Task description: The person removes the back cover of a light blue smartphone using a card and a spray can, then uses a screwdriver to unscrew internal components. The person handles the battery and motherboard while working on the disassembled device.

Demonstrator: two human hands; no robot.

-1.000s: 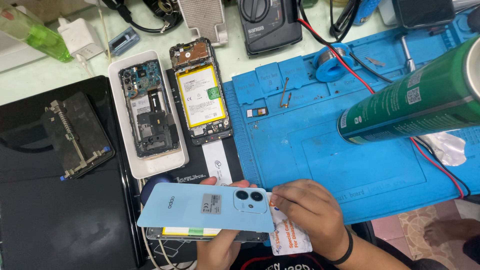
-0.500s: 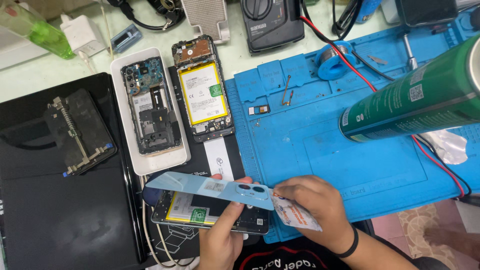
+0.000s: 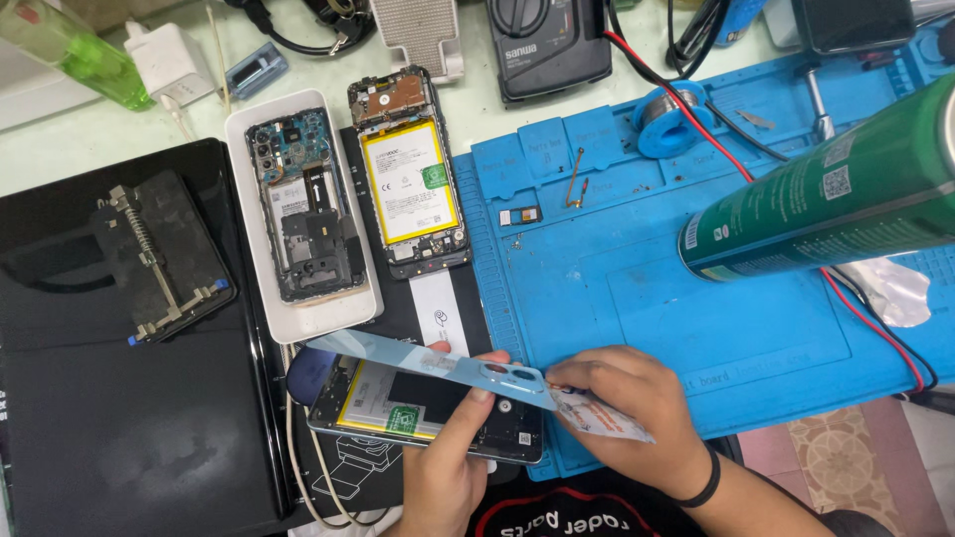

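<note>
Blue back cover (image 3: 428, 360) now tilted off opened phone (image 3: 428, 413), both hands (image 3: 453, 467) gripping it.

I see a pale green worktop (image 3: 497, 114) along the far edge, evenly lit. A blue mat (image 3: 696, 288) covers its right part, a black mat (image 3: 109, 418) its left. Patterned floor tile (image 3: 846, 457) shows at the near right corner.

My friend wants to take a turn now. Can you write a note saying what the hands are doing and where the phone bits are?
Left hand: holds the open phone and props up the light blue back cover.
Right hand: grips the cover's camera end, with a small white packet.
Done: cover is lifted off, tilted above the phone; battery shows.
Left: cover not yet put down.
Two more opened phones lie above, beside the blue mat.
</note>
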